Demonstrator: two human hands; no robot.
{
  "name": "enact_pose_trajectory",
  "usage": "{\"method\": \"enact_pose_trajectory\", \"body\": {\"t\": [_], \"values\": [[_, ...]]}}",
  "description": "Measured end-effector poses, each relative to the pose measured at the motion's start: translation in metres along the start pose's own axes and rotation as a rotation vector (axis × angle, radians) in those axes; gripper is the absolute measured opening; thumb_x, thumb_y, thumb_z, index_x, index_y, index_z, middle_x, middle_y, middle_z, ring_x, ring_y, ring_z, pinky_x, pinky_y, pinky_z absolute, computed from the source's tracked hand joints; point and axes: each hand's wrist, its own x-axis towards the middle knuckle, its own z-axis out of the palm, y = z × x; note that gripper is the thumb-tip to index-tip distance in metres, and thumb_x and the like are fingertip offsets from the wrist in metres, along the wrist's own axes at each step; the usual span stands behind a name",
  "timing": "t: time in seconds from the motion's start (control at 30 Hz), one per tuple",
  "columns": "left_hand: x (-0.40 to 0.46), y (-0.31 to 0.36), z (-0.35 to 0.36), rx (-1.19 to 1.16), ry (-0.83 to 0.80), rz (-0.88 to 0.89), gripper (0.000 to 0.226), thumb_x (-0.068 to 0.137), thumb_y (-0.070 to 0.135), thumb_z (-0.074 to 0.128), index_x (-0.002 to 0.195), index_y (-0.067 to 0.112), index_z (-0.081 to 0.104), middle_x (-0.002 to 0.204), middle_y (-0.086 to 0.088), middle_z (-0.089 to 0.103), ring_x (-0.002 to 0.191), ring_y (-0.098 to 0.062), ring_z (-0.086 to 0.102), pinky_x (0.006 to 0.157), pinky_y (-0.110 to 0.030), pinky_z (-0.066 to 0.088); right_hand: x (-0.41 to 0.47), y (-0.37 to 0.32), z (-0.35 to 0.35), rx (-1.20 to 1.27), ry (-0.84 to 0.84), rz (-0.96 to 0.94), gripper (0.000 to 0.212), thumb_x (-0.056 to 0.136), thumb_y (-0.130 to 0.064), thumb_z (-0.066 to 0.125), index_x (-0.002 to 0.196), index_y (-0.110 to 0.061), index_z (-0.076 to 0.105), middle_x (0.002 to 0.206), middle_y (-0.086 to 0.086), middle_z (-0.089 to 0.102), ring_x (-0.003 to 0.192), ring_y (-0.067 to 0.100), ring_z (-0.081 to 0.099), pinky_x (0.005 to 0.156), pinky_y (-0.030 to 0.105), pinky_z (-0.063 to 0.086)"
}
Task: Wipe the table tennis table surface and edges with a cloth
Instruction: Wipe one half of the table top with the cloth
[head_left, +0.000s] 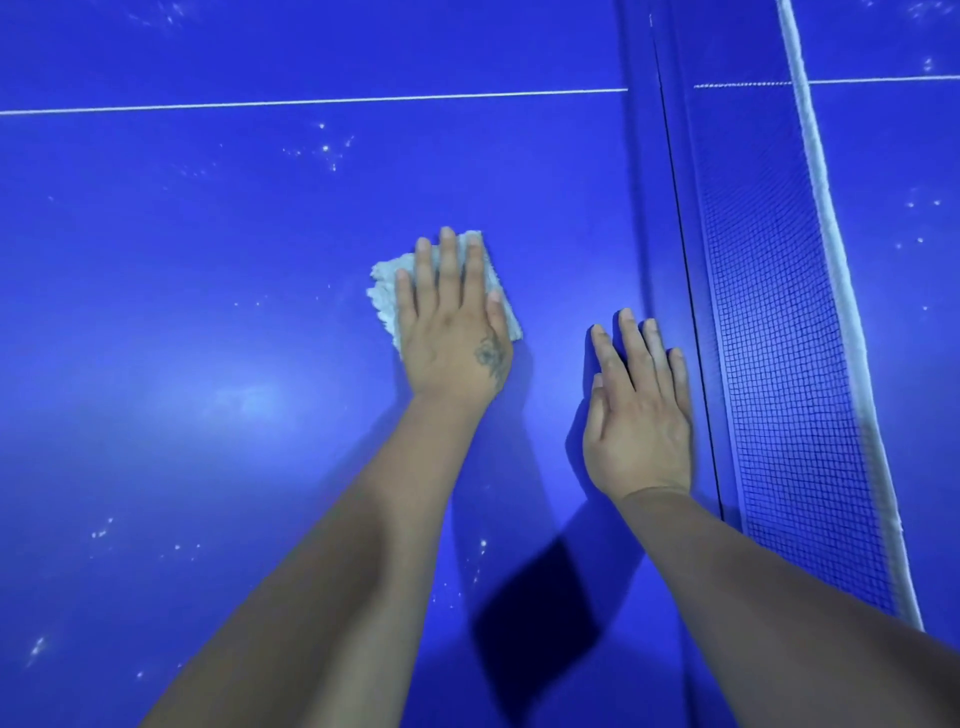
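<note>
The blue table tennis table (208, 249) fills the view. A small pale folded cloth (385, 291) lies on it near the middle. My left hand (452, 332) presses flat on the cloth with straight fingers, covering most of it. My right hand (639, 410) rests flat on the bare blue surface to the right of the cloth, close beside the net, holding nothing.
The net (779, 322) with its white top band (831, 228) runs from top to bottom at the right. A white centre line (311, 100) crosses the table far from me. White specks dot the surface at left and upper middle.
</note>
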Motion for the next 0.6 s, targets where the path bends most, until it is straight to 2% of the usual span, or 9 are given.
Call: {"method": "enact_pose_trajectory", "body": {"t": [0.13,0.27,0.43,0.6], "values": [[-0.043,0.033,0.006,0.003,-0.011,0.140,0.060,0.115,0.038,0.020,0.172,0.019,0.017,0.180,-0.004,0.015,0.167,-0.029,0.007,0.133,-0.052,0.011,-0.002,-0.001,0.001,0.006,0.012,-0.003,0.060,0.104,-0.024,0.031,0.163,-0.024,0.037,0.176,-0.001,0.020,0.164,0.023,0.012,0.132,0.050,0.014],[-0.102,0.039,0.002,0.020,-0.063,0.152,0.061,0.116,0.037,0.020,0.173,0.020,0.009,0.181,-0.002,0.007,0.167,-0.025,-0.001,0.134,-0.051,0.009,-0.003,-0.002,0.000,0.009,0.023,-0.001,0.060,0.104,-0.026,0.028,0.163,-0.024,0.037,0.176,0.000,0.021,0.164,0.023,0.013,0.132,0.050,0.013],[-0.165,0.010,-0.012,0.072,-0.118,0.172,0.060,0.116,0.035,0.022,0.173,0.021,0.007,0.181,0.000,0.003,0.167,-0.024,-0.003,0.134,-0.052,0.012,-0.005,-0.002,0.001,0.009,0.033,-0.004,0.059,0.104,-0.025,0.028,0.163,-0.023,0.037,0.175,0.000,0.022,0.163,0.024,0.014,0.132,0.050,0.012],[-0.161,-0.038,-0.023,0.055,-0.087,0.056,0.060,0.115,0.034,0.025,0.173,0.021,0.013,0.180,-0.001,0.009,0.167,-0.025,0.001,0.134,-0.054,0.011,-0.003,0.000,0.000,0.005,0.027,-0.004,0.058,0.106,-0.020,0.038,0.163,-0.023,0.036,0.175,0.000,0.021,0.164,0.024,0.013,0.132,0.050,0.012]]}}
